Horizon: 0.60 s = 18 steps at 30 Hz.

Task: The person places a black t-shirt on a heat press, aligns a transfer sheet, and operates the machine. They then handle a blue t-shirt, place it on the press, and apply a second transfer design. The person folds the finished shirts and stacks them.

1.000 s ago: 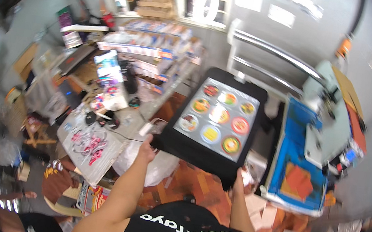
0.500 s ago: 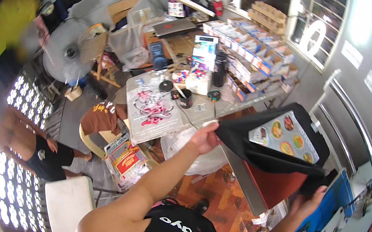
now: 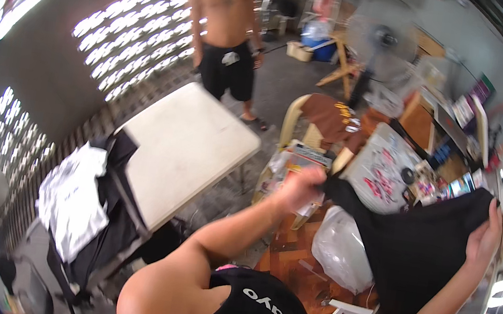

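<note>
A black shirt [image 3: 412, 261] hangs stretched in the air between my two hands, its upper edge sagging in the middle. My left hand [image 3: 302, 189], slightly blurred, is closed on one corner. The opposite corner is gripped by my right hand [image 3: 485, 238], fingers at the top edge. Only plain black cloth faces me; the food-picture print seen earlier is out of sight. Below and beside the cloth sits a clear plastic bag [image 3: 341, 251] on the wooden floor. To the left of my hands stands a white folding table [image 3: 190, 142] with a bare top.
White and black clothes [image 3: 74, 203] are draped over a chair at the left. A person [image 3: 223, 58] stands beyond the white table. A brown shirt [image 3: 329, 119] hangs on a chair, near a cluttered worktable [image 3: 385, 152]. A large fan [image 3: 383, 38] stands farther back.
The black shirt has come away from the flat red-brown surface and now hangs freely between both hands. My view has swung left, bringing the white table and standing person more into sight.
</note>
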Available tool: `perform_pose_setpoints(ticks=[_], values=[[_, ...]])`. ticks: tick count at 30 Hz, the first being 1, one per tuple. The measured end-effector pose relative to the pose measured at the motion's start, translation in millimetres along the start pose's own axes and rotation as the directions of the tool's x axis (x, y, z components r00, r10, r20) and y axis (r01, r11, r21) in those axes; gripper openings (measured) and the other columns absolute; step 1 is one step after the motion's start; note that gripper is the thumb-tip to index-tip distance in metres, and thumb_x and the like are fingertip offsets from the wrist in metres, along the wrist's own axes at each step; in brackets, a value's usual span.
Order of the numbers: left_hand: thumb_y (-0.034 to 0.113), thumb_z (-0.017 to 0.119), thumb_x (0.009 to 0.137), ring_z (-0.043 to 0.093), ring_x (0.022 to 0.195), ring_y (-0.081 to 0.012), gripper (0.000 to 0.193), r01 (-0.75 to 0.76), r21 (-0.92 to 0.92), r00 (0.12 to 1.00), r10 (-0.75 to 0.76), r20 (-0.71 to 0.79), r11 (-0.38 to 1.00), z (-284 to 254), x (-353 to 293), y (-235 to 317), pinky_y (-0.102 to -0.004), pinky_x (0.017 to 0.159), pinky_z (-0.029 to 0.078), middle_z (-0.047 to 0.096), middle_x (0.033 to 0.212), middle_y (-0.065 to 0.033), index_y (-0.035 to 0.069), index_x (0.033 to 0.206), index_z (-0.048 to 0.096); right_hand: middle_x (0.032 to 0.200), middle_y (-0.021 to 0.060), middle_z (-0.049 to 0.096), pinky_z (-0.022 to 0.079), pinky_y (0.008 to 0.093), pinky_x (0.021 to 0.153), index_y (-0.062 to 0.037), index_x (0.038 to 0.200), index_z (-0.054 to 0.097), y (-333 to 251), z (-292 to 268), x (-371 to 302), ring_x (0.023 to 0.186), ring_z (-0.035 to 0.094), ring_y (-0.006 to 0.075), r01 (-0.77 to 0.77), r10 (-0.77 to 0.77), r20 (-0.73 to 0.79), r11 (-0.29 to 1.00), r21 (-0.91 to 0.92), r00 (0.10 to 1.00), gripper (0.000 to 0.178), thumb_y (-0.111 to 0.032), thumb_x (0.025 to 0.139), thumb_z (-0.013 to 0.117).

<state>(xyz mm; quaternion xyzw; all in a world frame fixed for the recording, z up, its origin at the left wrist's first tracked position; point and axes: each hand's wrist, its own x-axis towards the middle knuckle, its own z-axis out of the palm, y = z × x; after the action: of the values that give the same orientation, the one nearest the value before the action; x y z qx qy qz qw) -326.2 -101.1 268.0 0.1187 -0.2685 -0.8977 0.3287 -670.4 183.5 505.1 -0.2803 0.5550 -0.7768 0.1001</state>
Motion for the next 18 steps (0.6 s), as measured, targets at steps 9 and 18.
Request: perform_pose_setpoints(ticks=[9, 18], values=[[0.011, 0.058, 0.100, 0.059, 0.140, -0.0346, 0.041, -0.904, 0.156, 0.425, 0.873, 0.240, 0.397, -69, -290, 344, -0.0501, 0.124, 0.040, 0.065, 0.146, -0.0237, -0.005, 0.137, 0.061, 0.124, 0.0161, 0.075, 0.053, 0.0541, 0.113, -0.0026, 0.129, 0.067, 64, 320, -40, 0.124, 0.069, 0.0356, -0.626, 0.205, 0.717, 0.676, 0.389, 0.667, 0.034, -0.017, 0.099, 0.075], [0.014, 0.066, 0.094, 0.062, 0.087, -0.0069, 0.004, -0.492, 0.660, 0.217, 0.814, -0.539, 0.568, -309, -422, 289, -0.0280, 0.074, 0.048, 0.066, 0.093, 0.0048, 0.012, 0.096, 0.069, 0.128, 0.0160, 0.072, 0.056, 0.0582, 0.106, -0.0018, 0.130, 0.067, 360, 489, -187, 0.117, 0.069, 0.0353, -0.851, 0.719, 0.594, 0.515, -0.103, 0.362, 0.036, -0.029, 0.107, 0.066]])
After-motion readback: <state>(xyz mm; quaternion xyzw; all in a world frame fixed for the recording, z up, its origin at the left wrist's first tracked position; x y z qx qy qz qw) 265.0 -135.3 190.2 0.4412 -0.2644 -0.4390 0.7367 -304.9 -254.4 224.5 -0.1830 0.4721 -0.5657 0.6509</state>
